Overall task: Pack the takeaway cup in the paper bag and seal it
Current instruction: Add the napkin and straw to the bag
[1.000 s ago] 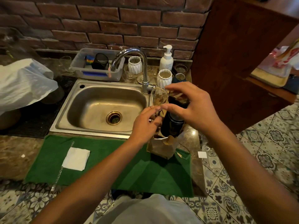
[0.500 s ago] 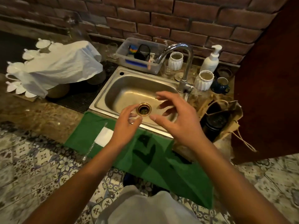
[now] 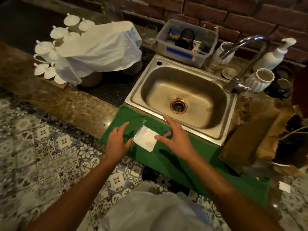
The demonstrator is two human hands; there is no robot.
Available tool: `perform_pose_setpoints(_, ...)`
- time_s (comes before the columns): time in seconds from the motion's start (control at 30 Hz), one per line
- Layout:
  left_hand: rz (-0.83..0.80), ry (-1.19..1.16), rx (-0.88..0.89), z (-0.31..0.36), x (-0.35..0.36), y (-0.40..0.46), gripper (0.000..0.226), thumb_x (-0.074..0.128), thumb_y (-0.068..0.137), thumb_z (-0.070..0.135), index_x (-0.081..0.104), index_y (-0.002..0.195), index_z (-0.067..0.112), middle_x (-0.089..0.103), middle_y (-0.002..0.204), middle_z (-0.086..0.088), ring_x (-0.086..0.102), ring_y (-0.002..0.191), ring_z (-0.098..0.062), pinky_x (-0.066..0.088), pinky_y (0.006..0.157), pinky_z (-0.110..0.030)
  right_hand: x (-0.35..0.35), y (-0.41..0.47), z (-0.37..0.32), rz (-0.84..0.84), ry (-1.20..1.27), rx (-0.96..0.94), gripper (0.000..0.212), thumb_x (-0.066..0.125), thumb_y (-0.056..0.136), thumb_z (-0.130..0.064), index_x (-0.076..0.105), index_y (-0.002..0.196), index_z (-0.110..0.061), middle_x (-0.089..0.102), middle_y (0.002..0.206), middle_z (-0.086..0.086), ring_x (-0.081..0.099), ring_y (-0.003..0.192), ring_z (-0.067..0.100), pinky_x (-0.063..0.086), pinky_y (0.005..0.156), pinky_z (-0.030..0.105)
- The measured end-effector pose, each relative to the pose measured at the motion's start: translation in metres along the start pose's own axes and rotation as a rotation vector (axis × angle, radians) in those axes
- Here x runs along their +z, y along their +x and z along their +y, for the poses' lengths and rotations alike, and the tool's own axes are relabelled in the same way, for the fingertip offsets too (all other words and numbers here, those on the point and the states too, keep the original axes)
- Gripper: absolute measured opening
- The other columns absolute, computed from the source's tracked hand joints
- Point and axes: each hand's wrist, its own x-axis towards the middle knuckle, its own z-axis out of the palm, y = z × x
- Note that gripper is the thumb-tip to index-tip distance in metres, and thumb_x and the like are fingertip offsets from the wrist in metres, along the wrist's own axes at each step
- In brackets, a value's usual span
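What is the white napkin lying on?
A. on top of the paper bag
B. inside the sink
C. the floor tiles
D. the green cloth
D: the white napkin lies flat on the green cloth in front of the sink, between the open left hand and right hand, which hover on either side of it.

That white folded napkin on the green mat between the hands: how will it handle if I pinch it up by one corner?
The white napkin looks thin and lies flat on the green mat, so it is probably light and floppy and would droop from one corner. It seems folded in layers, which may fan open. The mat's texture should keep it from sliding.
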Motion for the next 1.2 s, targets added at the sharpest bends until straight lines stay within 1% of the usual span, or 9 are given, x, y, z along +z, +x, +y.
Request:
perform_pose_setpoints(0.1, -0.075, -0.011, -0.007, -0.013, 0.001, 0.011, 0.081, 0.078, 0.086, 0.032, 0.034, 0.154, 0.032, 0.053, 0.13, -0.012, 0.056, 0.118, -0.029, 0.051, 0.1, -0.048, 0.031, 0.016, 0.005, -0.022, -0.035, 0.078, 0.085, 0.077, 0.083, -0.054, 0.035, 0.156, -0.037, 0.046, 0.152, -0.001, 0.068, 0.088, 0.012, 0.057, 0.085, 0.036)
perform_pose_setpoints(0.2, -0.142, -0.01, 0.023, -0.021, 0.003, 0.019, 0.083, 0.079, 0.085, 0.037, 0.033, 0.154, 0.034, 0.053, 0.131, -0.009, 0.058, 0.115, -0.029, 0.053, 0.095, -0.046, 0.059, 0.029, 0.01, -0.051, -0.115, 0.186, 0.088, 0.076, 0.083, -0.056, 0.033, 0.157, -0.035, 0.045, 0.157, 0.003, 0.062, 0.123, 0.026, 0.051, 0.103, 0.043)
perform_pose_setpoints(0.27, -0.199, 0.048, 0.035, -0.027, 0.008, 0.02, 0.084, 0.078, 0.085, 0.038, 0.032, 0.155, 0.034, 0.054, 0.129, -0.008, 0.059, 0.113, -0.028, 0.054, 0.092, -0.044, 0.072, 0.035, 0.012, -0.048, -0.169, 0.253, 0.088, 0.073, 0.085, -0.054, 0.031, 0.158, -0.031, 0.046, 0.155, 0.005, 0.055, 0.133, 0.028, 0.049, 0.105, 0.043)
perform_pose_setpoints(0.4, -0.253, 0.121, 0.039, -0.034, 0.015, 0.019, 0.078, 0.077, 0.087, 0.035, 0.033, 0.151, 0.036, 0.059, 0.114, -0.002, 0.059, 0.104, -0.022, 0.057, 0.082, -0.04, 0.086, 0.042, 0.011, 0.015, -0.278, 0.331, 0.075, 0.071, 0.089, -0.047, 0.039, 0.152, -0.025, 0.05, 0.147, 0.006, 0.06, 0.125, 0.029, 0.052, 0.097, 0.041)
perform_pose_setpoints(0.63, -0.228, 0.156, 0.164, -0.035, 0.014, 0.017, 0.063, 0.071, 0.089, 0.019, 0.042, 0.144, 0.032, 0.069, 0.088, 0.004, 0.066, 0.076, -0.017, 0.059, 0.065, -0.037, 0.088, 0.05, 0.011, 0.031, -0.323, 0.469, 0.04, 0.076, 0.085, -0.034, 0.064, 0.122, -0.027, 0.066, 0.125, 0.003, 0.067, 0.107, 0.027, 0.053, 0.084, 0.033)
perform_pose_setpoints(0.8, -0.245, 0.026, 0.123, -0.037, 0.01, 0.025, 0.055, 0.066, 0.093, 0.013, 0.047, 0.142, 0.031, 0.069, 0.088, 0.008, 0.065, 0.076, -0.013, 0.055, 0.068, -0.032, 0.083, 0.05, 0.015, 0.041, -0.351, 0.405, 0.019, 0.07, 0.091, -0.039, 0.072, 0.107, -0.029, 0.064, 0.121, 0.001, 0.066, 0.102, 0.025, 0.05, 0.076, 0.031)
perform_pose_setpoints(0.93, -0.232, -0.146, 0.094, -0.036, 0.003, 0.025, 0.049, 0.061, 0.098, 0.01, 0.052, 0.14, 0.033, 0.066, 0.087, 0.009, 0.067, 0.071, -0.011, 0.061, 0.069, -0.038, 0.071, 0.048, 0.019, 0.128, -0.297, 0.36, 0.017, 0.064, 0.096, -0.038, 0.075, 0.101, -0.027, 0.071, 0.111, 0.0, 0.067, 0.096, 0.023, 0.045, 0.07, 0.03)
perform_pose_setpoints(1.03, -0.202, -0.296, 0.111, -0.024, -0.01, 0.025, 0.042, 0.059, 0.1, 0.01, 0.057, 0.136, 0.033, 0.066, 0.089, 0.006, 0.07, 0.067, -0.01, 0.061, 0.068, -0.033, 0.056, 0.048, 0.018, 0.179, -0.231, 0.34, 0.02, 0.064, 0.095, -0.04, 0.075, 0.099, -0.025, 0.075, 0.098, -0.001, 0.069, 0.089, 0.022, 0.045, 0.068, 0.029)
perform_pose_setpoints(1.2, -0.214, -0.485, 0.148, 0.025, -0.039, 0.027, 0.038, 0.057, 0.102, 0.012, 0.059, 0.136, 0.029, 0.065, 0.108, 0.001, 0.066, 0.065, -0.009, 0.057, 0.056, -0.025, 0.015, 0.037, 0.002, 0.272, -0.075, 0.222, 0.018, 0.067, 0.094, -0.035, 0.074, 0.106, -0.023, 0.075, 0.099, -0.003, 0.068, 0.09, 0.019, 0.057, 0.078, 0.038)
